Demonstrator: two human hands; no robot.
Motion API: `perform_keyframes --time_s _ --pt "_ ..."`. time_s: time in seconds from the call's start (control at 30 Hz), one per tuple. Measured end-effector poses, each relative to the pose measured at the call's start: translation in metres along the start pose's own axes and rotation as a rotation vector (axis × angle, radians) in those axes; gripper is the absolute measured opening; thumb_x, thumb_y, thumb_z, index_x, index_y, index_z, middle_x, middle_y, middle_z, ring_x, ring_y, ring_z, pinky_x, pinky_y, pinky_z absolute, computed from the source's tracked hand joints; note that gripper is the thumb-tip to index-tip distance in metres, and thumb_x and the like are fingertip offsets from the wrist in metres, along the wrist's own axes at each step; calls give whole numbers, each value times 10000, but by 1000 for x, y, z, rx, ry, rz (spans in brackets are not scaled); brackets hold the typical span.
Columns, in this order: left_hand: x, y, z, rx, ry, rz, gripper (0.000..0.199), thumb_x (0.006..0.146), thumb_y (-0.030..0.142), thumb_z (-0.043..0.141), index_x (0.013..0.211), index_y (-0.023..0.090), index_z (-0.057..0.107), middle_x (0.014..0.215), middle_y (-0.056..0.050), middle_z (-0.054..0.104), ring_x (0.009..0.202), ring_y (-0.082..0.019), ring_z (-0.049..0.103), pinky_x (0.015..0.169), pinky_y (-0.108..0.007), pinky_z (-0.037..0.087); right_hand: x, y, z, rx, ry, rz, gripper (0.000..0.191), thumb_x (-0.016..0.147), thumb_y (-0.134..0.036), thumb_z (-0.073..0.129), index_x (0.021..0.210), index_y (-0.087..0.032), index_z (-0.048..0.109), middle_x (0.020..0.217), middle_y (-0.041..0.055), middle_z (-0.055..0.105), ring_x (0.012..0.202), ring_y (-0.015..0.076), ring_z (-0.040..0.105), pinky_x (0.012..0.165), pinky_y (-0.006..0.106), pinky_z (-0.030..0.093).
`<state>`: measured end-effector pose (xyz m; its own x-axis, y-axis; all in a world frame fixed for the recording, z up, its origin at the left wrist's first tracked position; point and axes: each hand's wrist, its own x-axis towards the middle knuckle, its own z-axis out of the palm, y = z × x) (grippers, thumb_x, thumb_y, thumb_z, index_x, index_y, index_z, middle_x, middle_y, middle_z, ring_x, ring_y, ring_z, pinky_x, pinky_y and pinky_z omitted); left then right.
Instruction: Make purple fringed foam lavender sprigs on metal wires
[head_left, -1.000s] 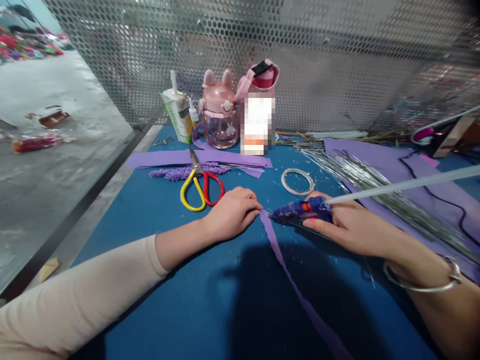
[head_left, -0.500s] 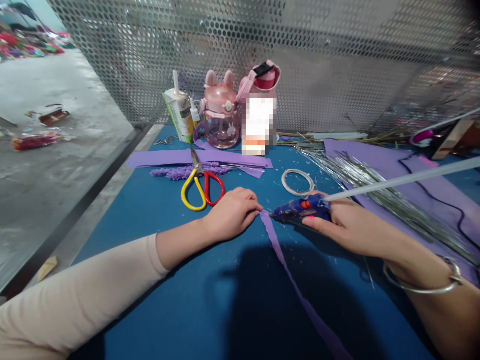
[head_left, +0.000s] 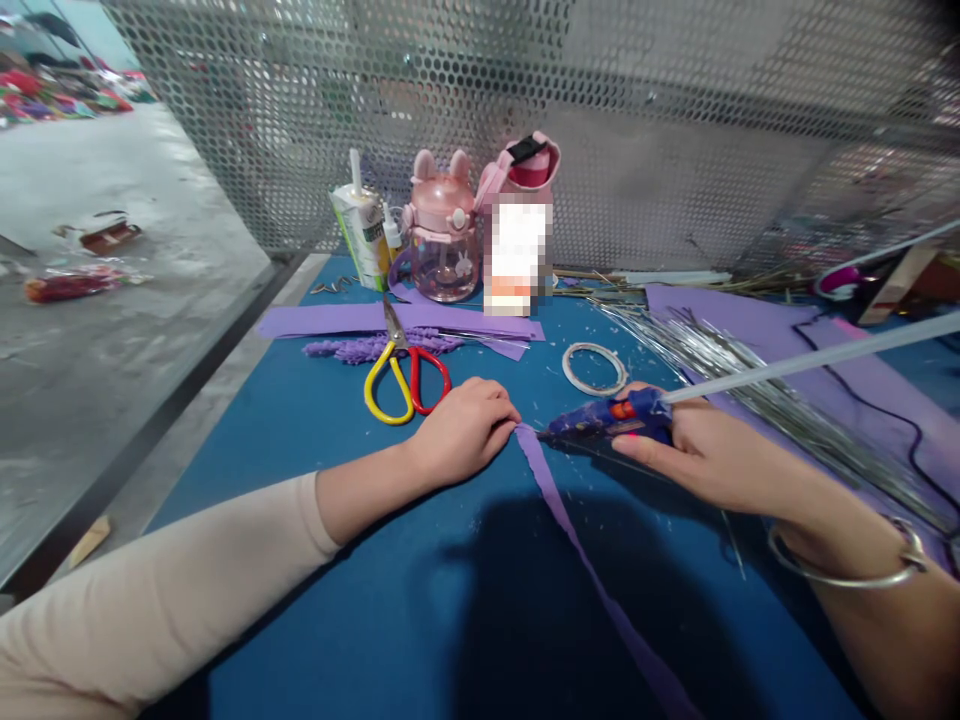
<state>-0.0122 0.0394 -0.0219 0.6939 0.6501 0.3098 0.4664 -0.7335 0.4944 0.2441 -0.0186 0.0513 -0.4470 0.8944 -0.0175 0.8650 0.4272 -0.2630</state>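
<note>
My left hand (head_left: 466, 432) pinches the top end of a long, thin purple strip (head_left: 551, 492) that runs down toward the near table edge. In my right hand (head_left: 705, 450) is a blue glue gun (head_left: 611, 417), its dark tip close to the strip's top end, just right of my left fingertips. A long whitish glue stick (head_left: 810, 358) extends from the back of the gun. Scissors (head_left: 397, 370) with one yellow and one red handle lie beyond my left hand. A white tape ring (head_left: 594, 369) lies behind the glue gun.
Purple paper strips (head_left: 322, 320) and a purple flower sprig (head_left: 352, 347) lie behind the scissors. A drink carton (head_left: 366, 238), a pink cup (head_left: 444, 250) and a pink bottle (head_left: 531, 170) stand along the mesh panel (head_left: 637, 180). Wires (head_left: 757, 390) lie at the right.
The glue gun in my right hand has shifted slightly right. My left hand and the strip's top end have moved slightly left. The strip's upper part looks a little wider.
</note>
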Motion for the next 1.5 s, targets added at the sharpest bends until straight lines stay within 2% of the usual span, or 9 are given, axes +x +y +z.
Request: perform_keyframes --time_s 0.17,0.3,0.4,0.83,1.03,1.23,1.33,1.43,1.5 --pt "-8 25 -3 -237 262 -263 155 829 302 530 842 149 546 771 -21 530 697 -138 465 643 -267 403 7 2 17 67 313 -31 441 784 -253 559 1202 -191 435 1060 81 608 857 232 619 711 332 498" --pt "-18 72 6 -848 -273 -409 452 867 525 388 741 141 590 568 35 415 500 -79 341 441 -208 268 21 -4 42 44 475 -130 424 788 -150 475 1209 -166 431 1163 138 550 1073 266 533 888 418 453" --pt "-19 98 17 -1100 -439 -424 481 814 581 449 791 136 630 562 45 401 476 -64 309 423 -202 244 27 -9 58 34 525 -144 404 794 -133 442 1198 -153 440 1152 151 562 1096 268 521 924 441 441" --pt "-17 112 25 -1478 -243 -674 349 833 444 498 782 115 601 592 14 525 423 -44 454 396 -157 408 25 -21 73 -24 622 -115 429 820 -179 440 1249 -165 438 1147 134 610 1072 279 560 907 441 456" --pt "-17 107 23 -1382 -258 -609 366 857 443 460 818 116 620 618 8 520 450 -54 455 392 -157 410 25 -26 74 -15 599 -110 439 832 -190 420 1271 -169 429 1165 121 610 1065 270 566 902 424 462" --pt "-22 74 9 -792 -276 -91 346 848 401 521 1056 159 657 744 -45 657 636 -123 571 584 -209 450 26 0 49 -120 491 -111 431 837 -180 430 1267 -151 432 1142 134 596 1034 270 562 880 410 450" --pt "-15 48 -1 -462 -120 -83 343 902 364 430 835 166 702 725 -45 666 691 -141 600 647 -235 456 27 33 33 -193 387 -71 430 845 -167 420 1275 -177 430 1163 118 572 1048 259 546 837 377 443" --pt "-4 22 -5 -154 113 -175 297 918 283 400 1053 165 636 958 -72 650 899 -176 579 829 -312 444 26 65 27 -398 321 -3 413 842 -183 439 1254 -202 467 1171 123 561 1006 284 556 777 389 403" --pt "0 11 -3 0 85 -172 307 914 260 400 1121 172 610 987 -87 615 920 -196 549 836 -352 447 27 79 28 -461 289 55 403 839 -183 440 1240 -199 473 1134 121 581 939 277 574 733 372 380"
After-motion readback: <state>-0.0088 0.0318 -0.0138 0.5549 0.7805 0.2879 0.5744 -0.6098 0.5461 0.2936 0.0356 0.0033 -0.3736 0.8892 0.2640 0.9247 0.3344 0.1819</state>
